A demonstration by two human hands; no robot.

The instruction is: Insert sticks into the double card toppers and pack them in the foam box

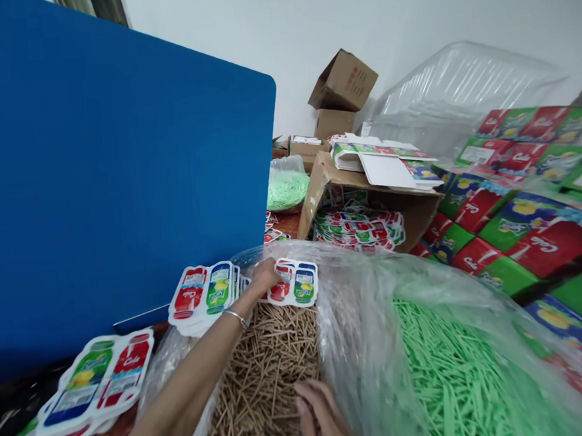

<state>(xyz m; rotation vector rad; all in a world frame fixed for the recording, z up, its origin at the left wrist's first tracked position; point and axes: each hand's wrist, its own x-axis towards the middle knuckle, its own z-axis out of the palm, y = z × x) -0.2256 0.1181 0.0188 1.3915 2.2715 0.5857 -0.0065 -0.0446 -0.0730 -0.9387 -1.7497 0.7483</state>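
Observation:
My left hand [267, 277], with a thin bracelet at its wrist, is closed on the left edge of a printed card [304, 284] with red and green can pictures. More such cards lie under and beside it, at the top of an open clear plastic bag. In that bag lies a heap of short brown sticks [274, 350]. Low in the view, my right hand [324, 416] hovers at or touches the right side of the brown heap, its fingers loosely bent and apart. Nothing shows in them. A stack of cards [204, 299] rests left of my left hand.
Another card stack [91, 385] lies at the lower left, before a tall blue panel [120, 169]. Green strips [453, 372] fill a clear bag on the right. Behind stands a tipped cardboard box [314, 193] holding many cards. Printed cartons [533, 229] are piled at the right.

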